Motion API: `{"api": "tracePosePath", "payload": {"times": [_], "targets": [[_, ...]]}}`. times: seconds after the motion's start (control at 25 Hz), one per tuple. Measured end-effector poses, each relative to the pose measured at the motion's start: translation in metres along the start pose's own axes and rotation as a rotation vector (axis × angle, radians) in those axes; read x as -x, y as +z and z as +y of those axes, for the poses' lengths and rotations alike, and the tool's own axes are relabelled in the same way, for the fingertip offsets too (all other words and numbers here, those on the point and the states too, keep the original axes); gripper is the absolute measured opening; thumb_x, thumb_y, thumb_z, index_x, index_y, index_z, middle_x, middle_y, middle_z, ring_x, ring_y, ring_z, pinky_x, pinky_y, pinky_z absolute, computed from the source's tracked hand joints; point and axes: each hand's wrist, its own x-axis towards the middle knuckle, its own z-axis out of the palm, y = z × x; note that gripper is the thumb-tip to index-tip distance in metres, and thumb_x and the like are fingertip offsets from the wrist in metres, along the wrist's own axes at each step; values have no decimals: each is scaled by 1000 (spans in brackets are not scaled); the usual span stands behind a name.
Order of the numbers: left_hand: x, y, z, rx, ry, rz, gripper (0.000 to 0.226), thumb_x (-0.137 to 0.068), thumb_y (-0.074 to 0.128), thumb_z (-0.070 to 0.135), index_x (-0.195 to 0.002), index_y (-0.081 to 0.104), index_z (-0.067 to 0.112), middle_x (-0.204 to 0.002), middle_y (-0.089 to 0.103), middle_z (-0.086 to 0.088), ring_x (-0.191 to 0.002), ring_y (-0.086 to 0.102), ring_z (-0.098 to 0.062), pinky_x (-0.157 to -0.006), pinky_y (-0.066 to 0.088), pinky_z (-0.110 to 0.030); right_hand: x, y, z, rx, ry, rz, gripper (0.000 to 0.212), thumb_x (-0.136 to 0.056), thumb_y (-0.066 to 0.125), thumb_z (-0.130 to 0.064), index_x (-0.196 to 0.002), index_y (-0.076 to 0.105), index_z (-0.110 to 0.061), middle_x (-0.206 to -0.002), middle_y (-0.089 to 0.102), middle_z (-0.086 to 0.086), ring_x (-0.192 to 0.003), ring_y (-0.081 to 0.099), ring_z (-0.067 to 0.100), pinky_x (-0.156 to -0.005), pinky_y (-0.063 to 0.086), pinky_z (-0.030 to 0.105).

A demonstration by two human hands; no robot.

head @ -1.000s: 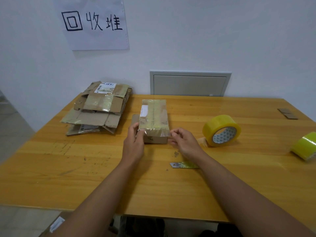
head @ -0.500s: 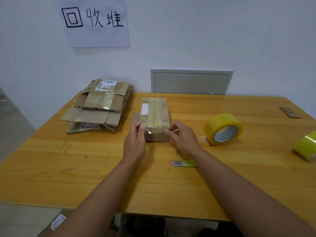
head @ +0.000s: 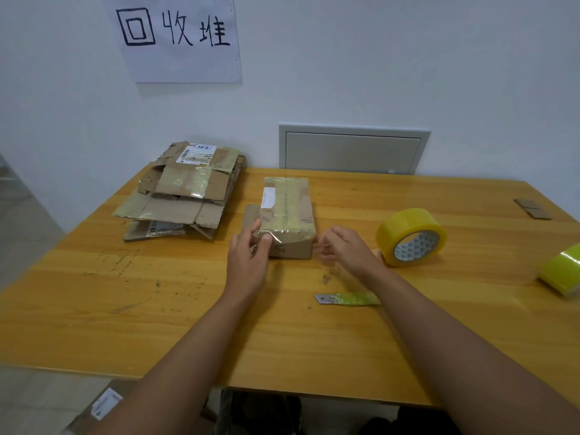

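I am looking across a wooden table point(head: 150, 315) that is standing against a white wall point(head: 423, 58), where a paper sign point(head: 179, 54) is hanging above a grey panel point(head: 353, 152). The box point(head: 287, 208), wrapped in clear tape, is sitting near the middle of the table, lying lengthwise away from me with a flat cardboard piece point(head: 251, 215) sticking out from under its left side. My left hand point(head: 248, 255) is gripping the box's near left corner, the thumb pressing on the taped front face and the fingers lying along the left side. My right hand point(head: 342, 249) is hovering just beside the near right corner with its fingers curled (they are blurred, so I cannot tell whether they are pinching tape or touching the box at all). A stack of flattened cartons point(head: 188, 196) is lying to the left of the box, a tape roll point(head: 411, 237) is standing to the right, and a second roll point(head: 561, 271) is showing at the right edge. A small blade point(head: 345, 299) is lying on the table below the right wrist, and cardboard scraps point(head: 532, 208) are resting at the far right.
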Motion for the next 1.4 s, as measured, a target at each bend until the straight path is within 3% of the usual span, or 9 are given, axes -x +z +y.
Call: {"api": "tracePosePath", "payload": {"times": [0.12,0.24,0.36,0.48,0.76,0.84,0.96,1.12,1.4], "targets": [[-5,0,-2,76,-51,-9,42,-99,55,34,-140,52,28,-123,53,8,-103,51,4,-88,45,-17,0,8,-11,7,62,36,42,-92,62,-42,-74,69,-5,-87,71,12,-94,68,29,-91,55,46],[-9,-3,-7,120,-105,-17,41,-96,59,39,-136,55,35,-118,61,1,-108,57,-12,-98,51,-41,-1,10,-13,23,68,41,43,-87,70,-35,-84,69,7,-92,71,21,-91,68,30,-92,55,46],[-8,-4,-4,110,-91,-14,42,-97,59,28,-139,53,27,-91,59,3,-87,55,-9,-85,50,-26,0,9,-10,35,57,40,38,-91,69,-27,-83,67,10,-82,69,16,-83,64,15,-78,53,33],[-7,-3,-1,83,-71,-4,42,-99,57,17,-140,52,23,-79,53,3,-74,49,-4,-72,44,-16,2,13,-5,94,37,57,30,-93,66,-28,-72,64,-6,-81,67,2,-89,62,13,-70,46,25],[-15,-5,-2,-160,71,36,38,-89,68,39,-122,59,21,-105,50,1,-85,51,-2,-70,47,-19,-7,23,7,387,-125,189,23,-95,62,-28,-77,53,-16,-70,55,-6,-66,49,9,-62,37,30],[-20,-5,-6,-243,159,46,36,-90,67,38,-116,59,15,-108,45,3,-85,53,-5,-74,55,-32,-6,20,7,367,-174,178,19,-93,64,-27,-90,49,-16,-74,53,-8,-68,52,11,-62,41,32],[-22,-5,-14,-354,278,5,35,-91,62,44,-118,60,21,-116,38,1,-85,63,-19,-69,58,-38,-8,14,4,524,-317,54,38,-94,63,-35,-127,49,-24,-95,62,-8,-84,61,16,-73,49,34],[-25,-2,-15,-476,381,4,27,-90,67,37,-106,62,16,-122,42,-7,-79,60,-23,-57,50,-30,-22,22,7,772,-448,71,21,-99,49,-36,-112,56,-21,-102,61,2,-89,57,26,-67,45,38],[-26,-5,-20,-459,438,-16,22,-89,67,34,-106,61,21,-127,40,-4,-78,62,-20,-55,52,-30,-27,16,8,808,-460,39,22,-98,50,-39,-111,56,-21,-100,61,1,-86,56,25,-67,49,40]]}}
